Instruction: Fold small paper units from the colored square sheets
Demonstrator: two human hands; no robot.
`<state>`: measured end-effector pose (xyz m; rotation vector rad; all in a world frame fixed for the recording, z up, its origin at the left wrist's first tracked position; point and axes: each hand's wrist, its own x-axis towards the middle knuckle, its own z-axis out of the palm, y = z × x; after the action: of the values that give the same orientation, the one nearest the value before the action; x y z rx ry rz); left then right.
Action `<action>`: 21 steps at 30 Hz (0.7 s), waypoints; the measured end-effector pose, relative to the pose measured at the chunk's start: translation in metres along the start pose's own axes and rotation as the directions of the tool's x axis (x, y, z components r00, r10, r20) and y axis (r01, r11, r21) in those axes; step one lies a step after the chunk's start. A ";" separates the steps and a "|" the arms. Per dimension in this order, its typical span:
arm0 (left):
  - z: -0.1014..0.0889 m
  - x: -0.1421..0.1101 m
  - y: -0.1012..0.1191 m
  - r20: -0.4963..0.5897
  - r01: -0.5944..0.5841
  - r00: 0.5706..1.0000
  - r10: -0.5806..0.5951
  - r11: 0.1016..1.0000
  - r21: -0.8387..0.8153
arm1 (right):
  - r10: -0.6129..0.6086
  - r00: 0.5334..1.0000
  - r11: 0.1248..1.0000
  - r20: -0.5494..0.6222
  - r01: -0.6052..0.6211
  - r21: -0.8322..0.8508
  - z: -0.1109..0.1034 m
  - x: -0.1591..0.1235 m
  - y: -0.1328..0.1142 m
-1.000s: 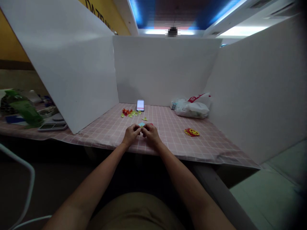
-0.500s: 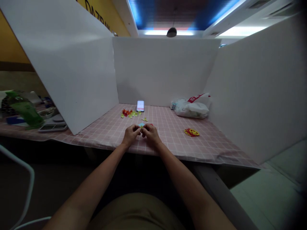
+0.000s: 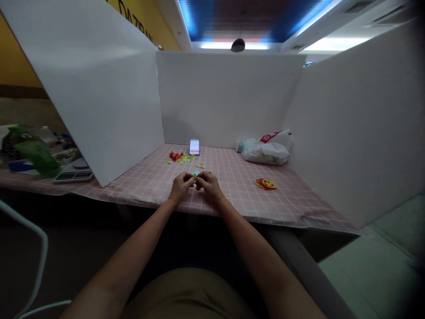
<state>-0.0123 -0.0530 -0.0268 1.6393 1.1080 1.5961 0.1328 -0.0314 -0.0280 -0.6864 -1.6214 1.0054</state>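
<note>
Near the front of the table my left hand (image 3: 181,186) and my right hand (image 3: 209,184) meet fingertip to fingertip. Both pinch one small yellow-green folded paper piece (image 3: 195,176), most of it hidden by the fingers. Just behind them shows a bit of light blue paper (image 3: 196,172), and a red scrap (image 3: 209,173) peeks out past my right fingers. Beyond my hands a yellow-green folded paper (image 3: 200,166) lies by itself. Farther back, several more yellow-green folded pieces (image 3: 186,158) lie beside a cluster of red and orange ones (image 3: 175,155).
A lit phone (image 3: 194,147) stands at the back. To the right lie red and yellow cut-out shapes (image 3: 265,184) and a white plastic bag (image 3: 265,151). White panels (image 3: 229,97) enclose three sides. Outside the left panel are a green bottle (image 3: 36,153) and a scale (image 3: 73,176).
My fingertips have shifted very slightly around the yellow-green paper piece. Both hands stay in the same place, and the things on the table have not moved.
</note>
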 end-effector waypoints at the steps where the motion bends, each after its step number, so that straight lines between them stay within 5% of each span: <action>1: 0.000 0.000 0.000 -0.012 -0.003 1.000 0.003 1.000 0.009 | -0.003 1.000 1.000 -0.003 0.003 -0.004 0.000 0.000 0.000; 21: -0.003 0.001 -0.004 0.044 0.068 0.997 -0.063 0.992 -0.102 | 0.017 1.000 1.000 -0.010 -0.017 0.023 0.002 -0.001 0.005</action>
<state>-0.0156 -0.0506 -0.0297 1.5451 1.0302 1.5458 0.1313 -0.0305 -0.0333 -0.6899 -1.5958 1.0293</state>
